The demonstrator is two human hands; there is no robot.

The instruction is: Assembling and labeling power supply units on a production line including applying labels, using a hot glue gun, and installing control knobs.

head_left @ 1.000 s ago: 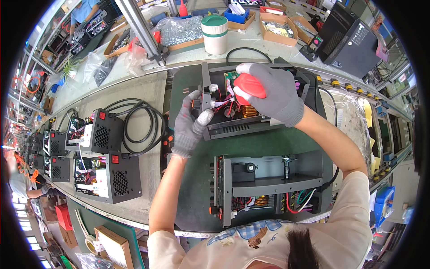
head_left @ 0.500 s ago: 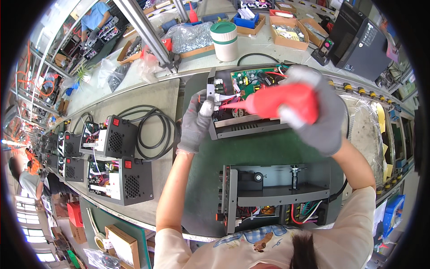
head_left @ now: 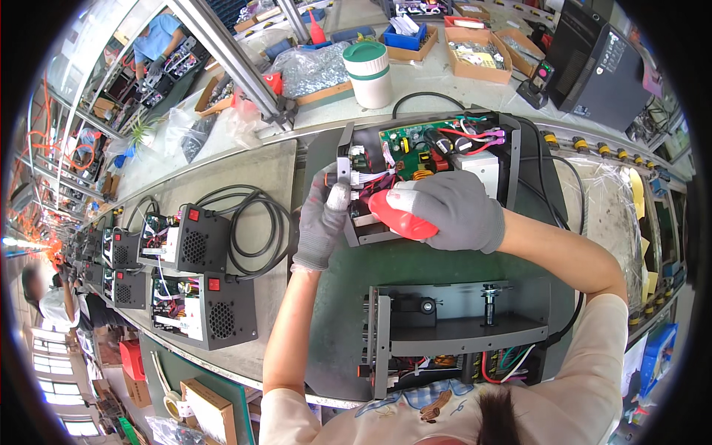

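In my gloved right hand is a red squeeze bottle, tilted down into the near left corner of an open metal housing. Its thin tip is hidden inside. My gloved left hand grips the housing's left end panel, thumb on the inner side close to a bundle of white wires. A green circuit board with coils, red leads and a pale metal block fills the housing. Nearer to me, a second dark housing lies on the green mat.
Finished-looking black units with red switches stand at left beside a coiled black cable. Behind are a white canister with a green lid, boxes of small parts and a black computer case. A metal post rises at back left.
My right hand has swung down and left, bringing the red bottle from above the housing into its near left corner. My left hand keeps its hold on the end panel.
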